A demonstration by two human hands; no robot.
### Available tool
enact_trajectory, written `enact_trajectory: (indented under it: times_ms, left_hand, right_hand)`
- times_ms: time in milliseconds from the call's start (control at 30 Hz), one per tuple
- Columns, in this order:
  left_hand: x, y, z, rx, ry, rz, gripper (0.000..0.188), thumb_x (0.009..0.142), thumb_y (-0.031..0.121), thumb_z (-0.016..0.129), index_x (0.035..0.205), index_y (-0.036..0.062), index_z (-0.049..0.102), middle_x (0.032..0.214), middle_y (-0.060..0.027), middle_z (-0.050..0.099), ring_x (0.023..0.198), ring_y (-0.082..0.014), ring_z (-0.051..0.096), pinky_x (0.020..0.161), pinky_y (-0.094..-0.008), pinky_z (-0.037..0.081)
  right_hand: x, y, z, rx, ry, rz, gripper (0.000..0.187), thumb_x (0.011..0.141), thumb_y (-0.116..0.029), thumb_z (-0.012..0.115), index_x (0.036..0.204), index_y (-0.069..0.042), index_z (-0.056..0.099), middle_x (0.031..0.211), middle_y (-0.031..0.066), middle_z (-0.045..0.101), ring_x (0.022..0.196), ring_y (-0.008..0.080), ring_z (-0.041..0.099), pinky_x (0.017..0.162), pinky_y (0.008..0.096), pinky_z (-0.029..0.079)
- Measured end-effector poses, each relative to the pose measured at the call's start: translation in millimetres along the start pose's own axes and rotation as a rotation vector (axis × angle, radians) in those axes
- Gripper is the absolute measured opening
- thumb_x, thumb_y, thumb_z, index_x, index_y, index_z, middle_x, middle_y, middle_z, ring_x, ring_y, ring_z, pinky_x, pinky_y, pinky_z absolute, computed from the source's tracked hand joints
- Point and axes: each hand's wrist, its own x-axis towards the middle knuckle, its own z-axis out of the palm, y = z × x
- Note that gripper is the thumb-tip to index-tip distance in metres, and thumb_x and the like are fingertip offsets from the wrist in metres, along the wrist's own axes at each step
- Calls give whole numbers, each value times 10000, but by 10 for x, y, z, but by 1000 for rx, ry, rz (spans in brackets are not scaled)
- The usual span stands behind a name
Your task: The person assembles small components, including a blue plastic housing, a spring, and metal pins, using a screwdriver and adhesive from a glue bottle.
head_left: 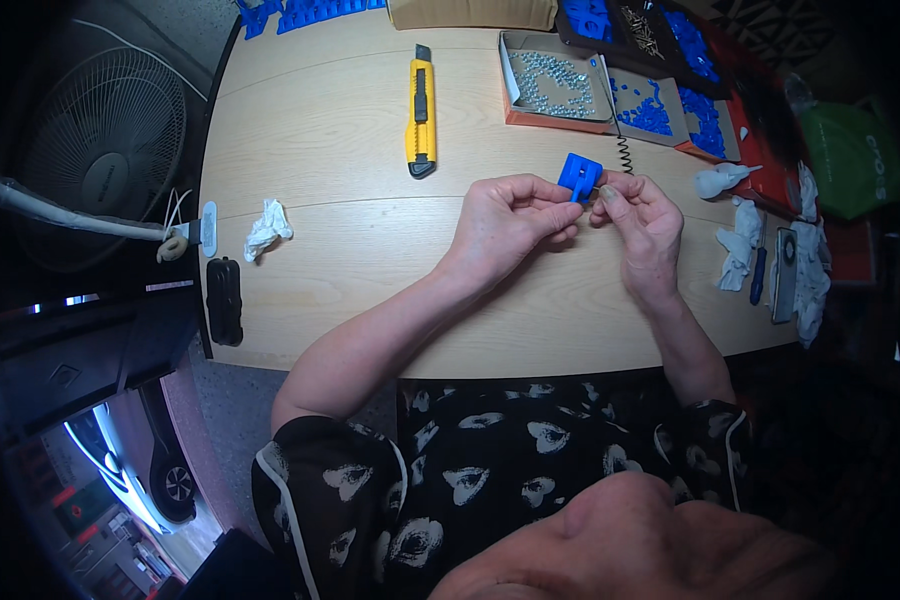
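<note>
A small blue plastic part (579,172), square with a slot in it, is held up over the table. My left hand (507,225) grips its lower left edge between thumb and fingers. Close against its right side, my right hand (650,225) is closed in a pinch, thumb against forefinger. Something thin and small shows at those fingertips, but its kind cannot be made out. Just beyond the hands, a black coiled cord (625,155) hangs down by the boxes.
A yellow utility knife (422,115) lies left of the hands. Ahead, a cardboard box (557,122) holds small shiny balls, beside boxes of blue parts. To the right are a screwdriver (759,275), a phone (785,270) and crumpled tissues (738,248); a fan (110,160) stands left.
</note>
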Motion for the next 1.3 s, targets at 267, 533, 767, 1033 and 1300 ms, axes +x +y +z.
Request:
enact_trajectory:
  times_ms: [267, 533, 767, 1033, 1300]
  left_hand:
    - [17, -24, -38, -8, -40, -20, 185, 917, 64, 707, 1052, -58, 677, 909, -122, 711, 809, -136, 685, 759, -248, 574]
    - [17, 12, -39, 1, -48, -46, 161, 926, 73, 697, 1036, -44, 676, 898, -103, 701, 820, -138, 673, 783, -267, 563]
    - [14, 1, -53, -19, -76, -28, 154, 932, 79, 692, 1038, -32, 682, 885, -97, 700, 803, -128, 665, 748, -257, 546]
    - [15, 20, -27, -49, -37, -85, 127, 926, 53, 689, 1032, -16, 697, 885, -83, 707, 791, -120, 666, 720, -236, 535]
    - [31, 3, -48, -38, -62, -75, 130, 924, 47, 689, 1037, -17, 700, 891, -93, 713, 781, -128, 677, 710, -237, 534]
  right_hand:
    - [58, 30, -52, 176, -100, 34, 213, 960, -127, 655, 1076, 47, 611, 938, 85, 671, 818, 107, 636, 774, 255, 526]
    - [81, -2, -141, 179, -183, 67, 178, 957, -120, 659, 1057, 15, 602, 904, 89, 683, 833, 114, 649, 770, 258, 526]
    - [116, 31, -187, 343, -205, 164, 137, 948, -115, 674, 1014, -4, 627, 885, 82, 687, 828, 120, 658, 764, 261, 531]
    - [103, 26, -156, 235, -170, 61, 155, 937, -129, 696, 1006, 1, 649, 892, 77, 690, 804, 112, 674, 744, 245, 553]
    - [122, 36, -177, 265, -179, 79, 159, 915, -117, 720, 987, 10, 658, 880, 81, 693, 784, 117, 675, 721, 249, 571]
